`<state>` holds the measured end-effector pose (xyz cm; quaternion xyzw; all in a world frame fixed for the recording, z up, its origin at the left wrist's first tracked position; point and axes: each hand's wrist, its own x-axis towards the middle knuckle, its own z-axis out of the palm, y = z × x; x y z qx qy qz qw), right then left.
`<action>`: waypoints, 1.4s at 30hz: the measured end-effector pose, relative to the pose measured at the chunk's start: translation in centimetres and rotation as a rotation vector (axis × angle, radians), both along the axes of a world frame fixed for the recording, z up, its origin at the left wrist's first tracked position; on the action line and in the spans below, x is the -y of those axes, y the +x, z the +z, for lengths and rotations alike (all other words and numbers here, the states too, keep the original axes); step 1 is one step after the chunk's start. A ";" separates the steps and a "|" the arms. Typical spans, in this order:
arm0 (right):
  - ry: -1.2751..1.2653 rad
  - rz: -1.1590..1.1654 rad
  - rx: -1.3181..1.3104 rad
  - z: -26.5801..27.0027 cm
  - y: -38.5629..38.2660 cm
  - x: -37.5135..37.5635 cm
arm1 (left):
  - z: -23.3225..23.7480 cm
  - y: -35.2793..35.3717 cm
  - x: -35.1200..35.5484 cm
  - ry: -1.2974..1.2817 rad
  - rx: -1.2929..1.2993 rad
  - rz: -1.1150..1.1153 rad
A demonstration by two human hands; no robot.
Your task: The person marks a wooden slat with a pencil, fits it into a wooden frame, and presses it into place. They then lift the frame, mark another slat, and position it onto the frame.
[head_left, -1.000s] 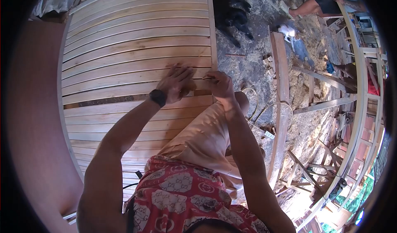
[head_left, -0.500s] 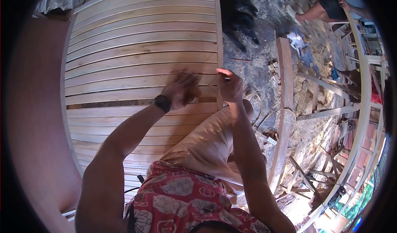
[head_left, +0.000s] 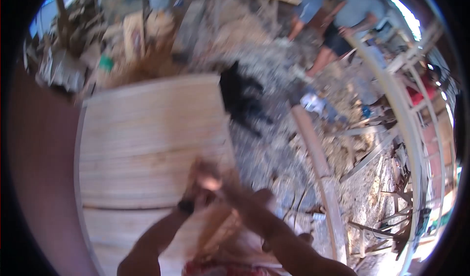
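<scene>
The slatted wooden panel (head_left: 147, 129) lies flat below me, its slats smeared by motion. My left hand (head_left: 197, 194), with a dark watch (head_left: 186, 206) at the wrist, is over the panel near its right side. Right beside it, touching or nearly so, is my right hand (head_left: 211, 180). Blur hides the fingers of both, so I cannot make out whether anything is between them.
Right of the panel, a black dog (head_left: 242, 97) lies on the dusty floor. A long timber beam (head_left: 313, 144) runs along the ground. Two people stand farther back, one person (head_left: 360, 11) beside a long curved wooden frame (head_left: 391, 92). A reddish-brown surface (head_left: 44, 178) borders the left.
My view has swung up and ahead, bringing more of the yard and people into sight. My right hand has moved left from the panel's edge to meet my left hand.
</scene>
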<state>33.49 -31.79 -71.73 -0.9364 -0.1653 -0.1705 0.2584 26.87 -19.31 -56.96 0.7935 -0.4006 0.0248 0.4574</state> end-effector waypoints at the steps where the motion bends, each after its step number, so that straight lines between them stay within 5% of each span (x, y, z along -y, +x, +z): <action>1: -0.001 0.151 -0.345 6.1 -1.1 0.5 | -0.9 0.7 -1.9 0.260 -0.113 -0.262; 2: -0.100 0.103 -0.507 14.7 -1.8 0.7 | -0.4 0.3 -1.8 0.381 -0.171 -0.246; 3: -0.112 0.057 -0.454 16.4 -2.3 0.8 | -0.5 0.5 -1.6 0.381 -0.075 -0.241; 9: 0.090 -0.099 -0.365 17.9 -5.4 6.1 | -0.6 0.4 -1.4 0.336 0.180 -0.199; 12: 0.078 -0.111 -0.368 10.5 -7.3 10.9 | -1.2 0.2 -1.6 0.333 0.191 -0.153; 15: 0.196 -0.218 -0.607 15.2 -9.8 12.2 | -2.5 0.5 -1.7 0.366 0.158 -0.177; 19: 0.330 -0.160 -0.625 13.4 -12.1 11.4 | -1.8 0.1 -1.8 0.495 0.180 -0.215; 20: 0.340 -0.147 -0.498 9.2 -12.2 11.2 | -1.7 0.1 -1.8 0.498 0.182 -0.217; 24: 0.339 -0.164 -0.307 8.9 -12.9 10.2 | -2.0 0.1 -1.5 0.592 0.246 -0.199; 27: 0.108 -0.132 -0.244 9.1 -12.2 10.5 | -1.9 0.1 -1.5 0.580 0.242 -0.194; 42: 0.222 -0.106 -0.140 9.2 -12.6 10.3 | -1.9 -0.2 -1.7 0.493 0.221 -0.187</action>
